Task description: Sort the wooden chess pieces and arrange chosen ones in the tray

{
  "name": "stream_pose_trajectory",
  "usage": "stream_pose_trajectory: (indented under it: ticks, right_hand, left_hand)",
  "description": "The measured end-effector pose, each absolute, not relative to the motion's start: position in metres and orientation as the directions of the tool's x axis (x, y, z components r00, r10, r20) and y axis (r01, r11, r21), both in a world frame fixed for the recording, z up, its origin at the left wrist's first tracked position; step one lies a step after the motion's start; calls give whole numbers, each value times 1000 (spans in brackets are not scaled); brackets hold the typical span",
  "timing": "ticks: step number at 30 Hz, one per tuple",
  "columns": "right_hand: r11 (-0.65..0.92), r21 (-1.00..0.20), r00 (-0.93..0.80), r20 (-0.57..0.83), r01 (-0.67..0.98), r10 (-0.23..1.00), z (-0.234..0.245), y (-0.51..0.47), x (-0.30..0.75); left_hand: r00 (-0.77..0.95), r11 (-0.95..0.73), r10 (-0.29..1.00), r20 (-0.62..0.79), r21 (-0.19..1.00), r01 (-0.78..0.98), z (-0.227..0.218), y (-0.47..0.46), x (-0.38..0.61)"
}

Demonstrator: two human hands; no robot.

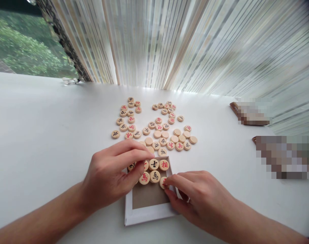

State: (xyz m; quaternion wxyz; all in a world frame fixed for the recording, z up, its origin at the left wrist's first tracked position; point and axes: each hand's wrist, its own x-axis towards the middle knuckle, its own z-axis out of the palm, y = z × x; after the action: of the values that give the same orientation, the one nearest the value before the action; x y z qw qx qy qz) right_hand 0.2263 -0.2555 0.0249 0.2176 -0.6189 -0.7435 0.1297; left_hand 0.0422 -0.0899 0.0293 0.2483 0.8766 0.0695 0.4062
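Observation:
A shallow white box (129, 217) with a brown inside stands in front of me. Two rows of round wooden xiangqi pieces lie at its far end, including a black-marked horse piece (155, 176) and a red-marked piece (164, 165). With thumb and fingers, my right hand (197, 193) pinches a red-marked xiangqi piece (162, 182) at the right end of the nearer row. My left hand (113, 169) arches over the box's far left corner, fingers bent and thumb apart, partly covering pieces there. Whether its fingertips touch the box or a piece is unclear.
Many loose xiangqi pieces (131, 119) spread over the white table (55, 135) beyond the box, several of them blank side up (174, 139). Two brown-edged objects, largely blurred out, lie at the right (248, 118). A striped curtain (144, 44) hangs behind the table.

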Motion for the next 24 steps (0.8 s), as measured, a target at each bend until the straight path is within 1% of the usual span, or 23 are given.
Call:
stream_pose_trajectory:
  ticks: [4, 10, 17, 24]
  right_hand:
    - [162, -492, -103, 145, 855, 984, 23, -257, 224]
    - [139, -501, -80, 138, 854, 987, 22, -256, 223]
    - [130, -496, -71, 135, 859, 988, 21, -256, 223]
    - [113, -486, -71, 103, 867, 992, 19, -254, 221]
  left_hand:
    - [660, -863, 327, 676, 499, -84, 29, -89, 42]
    - [658, -858, 325, 679, 505, -97, 29, -89, 43]
    - [660, -859, 320, 679, 501, -100, 30, -90, 43]
    - [669, -850, 316, 673, 514, -116, 29, -90, 43]
